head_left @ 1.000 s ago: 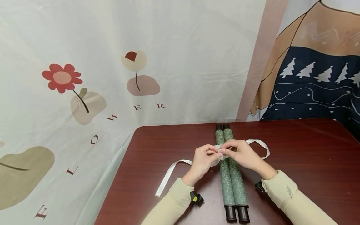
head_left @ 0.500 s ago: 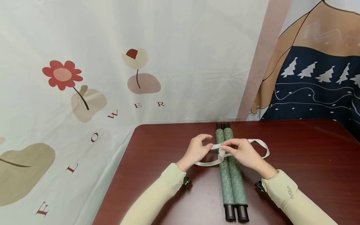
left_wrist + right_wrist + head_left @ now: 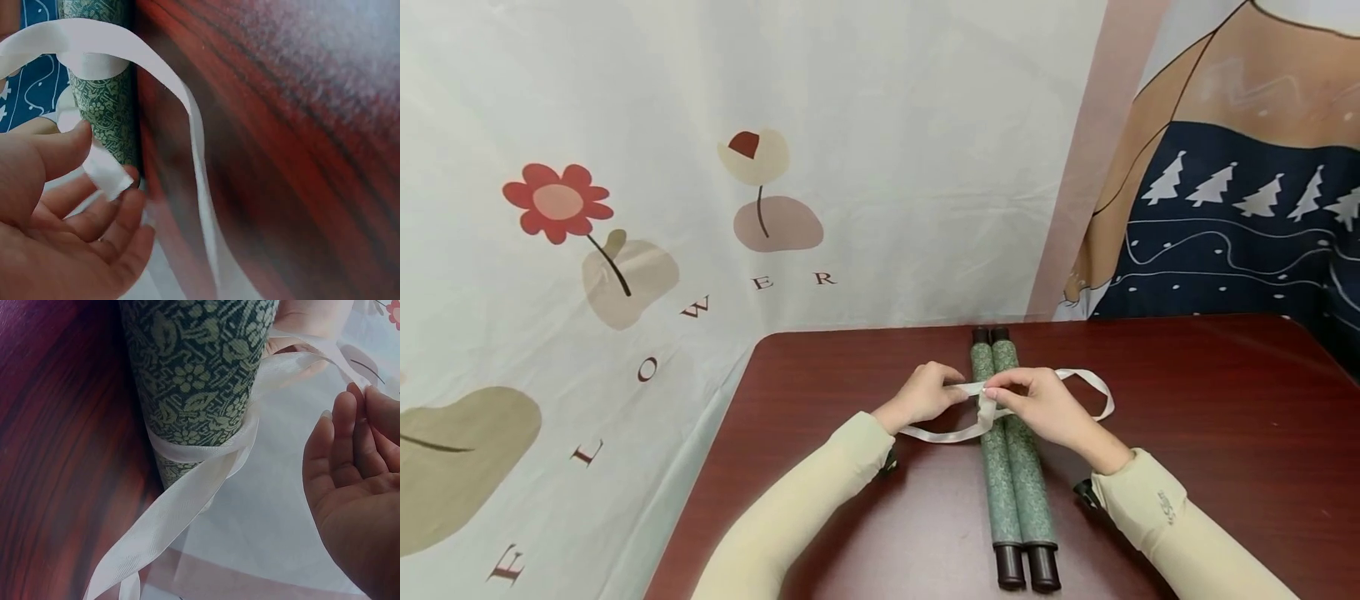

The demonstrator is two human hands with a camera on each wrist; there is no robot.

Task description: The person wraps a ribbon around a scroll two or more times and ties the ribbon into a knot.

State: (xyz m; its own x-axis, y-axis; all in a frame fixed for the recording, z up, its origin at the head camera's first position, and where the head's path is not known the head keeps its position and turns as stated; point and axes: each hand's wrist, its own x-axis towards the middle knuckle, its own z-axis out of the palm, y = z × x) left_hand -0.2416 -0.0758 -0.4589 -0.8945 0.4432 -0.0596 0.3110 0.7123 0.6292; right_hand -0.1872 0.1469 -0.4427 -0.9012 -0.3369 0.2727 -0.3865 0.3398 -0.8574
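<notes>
— What do you count through your cameras?

— I count two green rolls (image 3: pixel 1028 475) with a flower pattern, lying side by side on one bench (image 3: pixel 1195 408). They have four dark ends (image 3: pixel 1011 568), two near and two far. With them I see white ribbon (image 3: pixel 951 437); from here I cannot tell if it is a single piece.

— What else?

— Two hands, the left hand (image 3: pixel 921 393) and the right hand (image 3: pixel 1045 406), and two pale sleeves (image 3: pixel 808 492).

— What do these hands hold, please?

— The right one pinches the ribbon between thumb and fingers. At the left one, a cut end of ribbon lies between the thumb and the loosely bent fingers, but I cannot tell if they press it.

— And where are the rolls, compared with the hands?

— In my head view, the left hand is just beside them, on their left. The right hand is above them, its fingertips over the left roll. The ribbon crosses the rolls; one loop sags below the left hand, another curves out to the right.
</notes>
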